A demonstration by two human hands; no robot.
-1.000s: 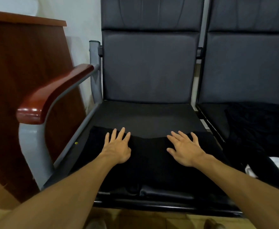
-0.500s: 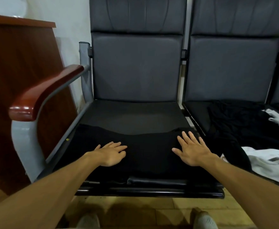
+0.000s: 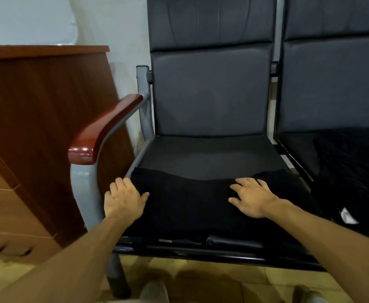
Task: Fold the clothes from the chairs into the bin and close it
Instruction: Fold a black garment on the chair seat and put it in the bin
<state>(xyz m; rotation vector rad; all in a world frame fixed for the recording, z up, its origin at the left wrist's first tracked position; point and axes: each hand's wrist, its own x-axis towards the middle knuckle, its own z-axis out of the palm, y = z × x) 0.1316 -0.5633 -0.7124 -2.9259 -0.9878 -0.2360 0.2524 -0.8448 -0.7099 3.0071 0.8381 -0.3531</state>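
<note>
Black garment lies flat over the front half of the chair seat, its long axis left-to-right, spanning both hands. Right hand: fingers spread, palm down on the cloth right of centre. Left hand: at the garment's left edge, fingers bent over it, tips hidden; cannot tell if it grips. Likely fold: left end carried toward the right. Dark clothes heap on the next seat. Bin not in view.

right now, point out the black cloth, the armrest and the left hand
black cloth (image 3: pixel 190 204): head view, its middle
armrest (image 3: pixel 104 127): head view, red wooden top
left hand (image 3: pixel 124 200): head view, back of hand
</note>
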